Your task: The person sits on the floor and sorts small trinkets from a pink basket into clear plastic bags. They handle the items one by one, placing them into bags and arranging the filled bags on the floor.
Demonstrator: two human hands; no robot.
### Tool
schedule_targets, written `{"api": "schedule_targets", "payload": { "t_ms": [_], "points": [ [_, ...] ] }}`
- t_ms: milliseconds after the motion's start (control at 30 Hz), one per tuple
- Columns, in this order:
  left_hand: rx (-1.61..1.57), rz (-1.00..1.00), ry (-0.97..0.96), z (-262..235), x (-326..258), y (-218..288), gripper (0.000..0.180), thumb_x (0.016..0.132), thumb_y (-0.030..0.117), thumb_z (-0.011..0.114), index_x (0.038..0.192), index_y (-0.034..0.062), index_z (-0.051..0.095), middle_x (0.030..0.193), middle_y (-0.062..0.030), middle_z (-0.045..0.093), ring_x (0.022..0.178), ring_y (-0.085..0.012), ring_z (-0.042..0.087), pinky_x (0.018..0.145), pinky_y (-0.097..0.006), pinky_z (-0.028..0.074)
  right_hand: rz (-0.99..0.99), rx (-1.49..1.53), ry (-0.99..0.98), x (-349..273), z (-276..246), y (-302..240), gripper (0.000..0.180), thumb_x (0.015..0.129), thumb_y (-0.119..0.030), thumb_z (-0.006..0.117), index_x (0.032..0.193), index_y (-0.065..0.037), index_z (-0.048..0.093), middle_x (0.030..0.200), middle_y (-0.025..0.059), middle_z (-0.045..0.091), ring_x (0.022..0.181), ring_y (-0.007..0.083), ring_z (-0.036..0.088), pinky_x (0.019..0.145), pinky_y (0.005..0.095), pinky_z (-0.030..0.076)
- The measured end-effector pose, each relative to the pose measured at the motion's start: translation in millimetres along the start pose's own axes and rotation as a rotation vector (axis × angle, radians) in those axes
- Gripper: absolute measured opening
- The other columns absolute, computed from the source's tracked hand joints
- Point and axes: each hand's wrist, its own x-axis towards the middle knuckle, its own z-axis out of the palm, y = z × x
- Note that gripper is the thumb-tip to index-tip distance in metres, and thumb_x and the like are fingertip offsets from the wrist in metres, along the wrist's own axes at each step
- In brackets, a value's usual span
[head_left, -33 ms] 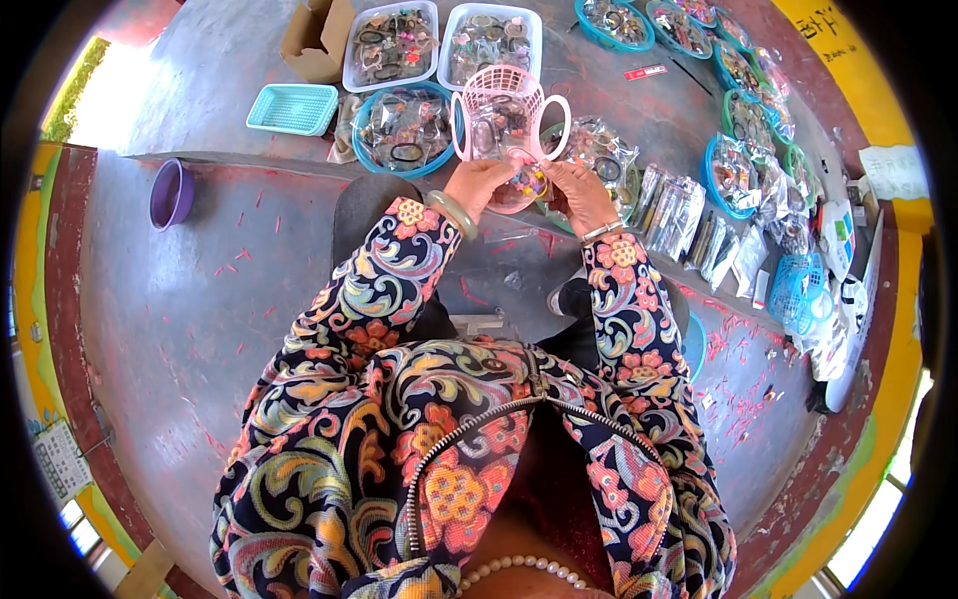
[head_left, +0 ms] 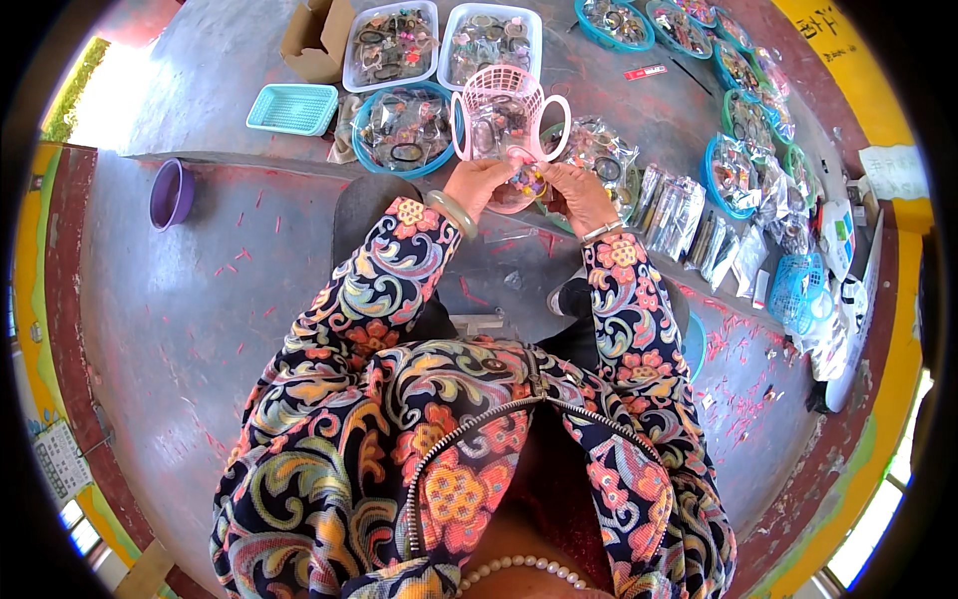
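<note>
Both of my hands are closed and meet over the near side of a pink plastic basket (head_left: pixel 502 88) with two loop handles. My left hand (head_left: pixel 481 183) and my right hand (head_left: pixel 583 196) pinch a small clear packet (head_left: pixel 528 181) with colourful bits in it, between the thumbs and fingers. What exactly the bits are is too small to tell. More bagged items show through the basket's mesh. Left of it stands a blue round basket (head_left: pixel 363 160) full of bagged hair ties; a green basket (head_left: pixel 627 200) with similar bags is partly behind my right hand.
Two white trays (head_left: pixel 348 72) of bagged hair ties, a turquoise basket (head_left: pixel 291 108) and a cardboard box (head_left: pixel 311 45) stand farther back. A purple bucket (head_left: pixel 172 196) is at left. Packets of pens (head_left: pixel 671 215) and several filled baskets line the right. A step edge (head_left: pixel 249 160) crosses ahead.
</note>
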Motion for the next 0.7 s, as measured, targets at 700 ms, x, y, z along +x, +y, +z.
{"api": "schedule_targets", "payload": {
  "t_ms": [700],
  "points": [
    [0.026,0.011,-0.215,-10.9,6.1,-5.0,0.019,0.075,0.001,0.058,0.093,-0.0019,0.055,0.089,-0.0087,0.06,0.08,-0.0166,0.06,0.073,-0.028,0.049,-0.075,-0.133,0.024,4.1,-6.0,0.8,0.017,0.077,-0.017,0.063,0.086,-0.004,0.06,0.071,-0.0024,0.056,0.063,0.0051,0.049,0.057,0.0182,0.038]
  ]
}}
